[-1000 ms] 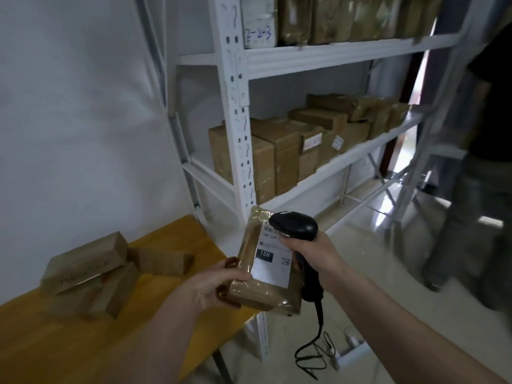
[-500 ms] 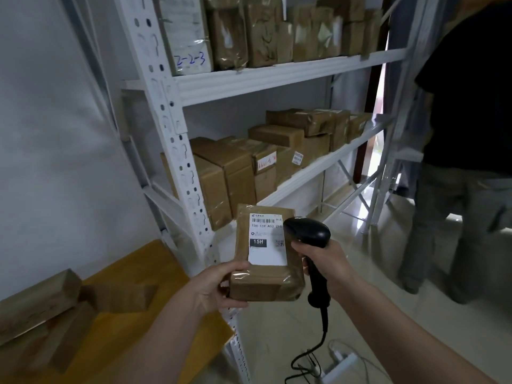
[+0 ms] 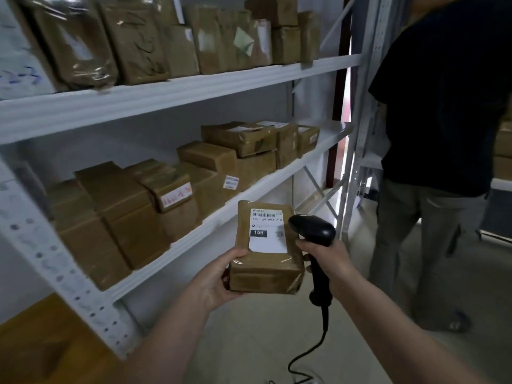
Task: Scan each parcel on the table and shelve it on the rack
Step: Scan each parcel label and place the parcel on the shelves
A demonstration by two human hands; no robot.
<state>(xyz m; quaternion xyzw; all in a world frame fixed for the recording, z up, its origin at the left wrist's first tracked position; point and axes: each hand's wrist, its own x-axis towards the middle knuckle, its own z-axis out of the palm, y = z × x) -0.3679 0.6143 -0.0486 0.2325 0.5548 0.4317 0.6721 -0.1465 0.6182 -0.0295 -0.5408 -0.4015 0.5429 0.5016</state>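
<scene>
Before the rack (image 3: pixel 177 90), mid-step between scan and shelving; left hand (image 3: pixel 214 284) curled under 1 parcel (image 3: pixel 266 261), label up; right hand (image 3: pixel 327 254) wrapped round scanner (image 3: pixel 311 231), just beside label; scan probably done; next, finding a gap on a crowded shelf (image 3: pixel 249 196).

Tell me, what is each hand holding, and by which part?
The left hand grips the brown parcel by its near left corner. The right hand grips the black scanner by its handle.
</scene>
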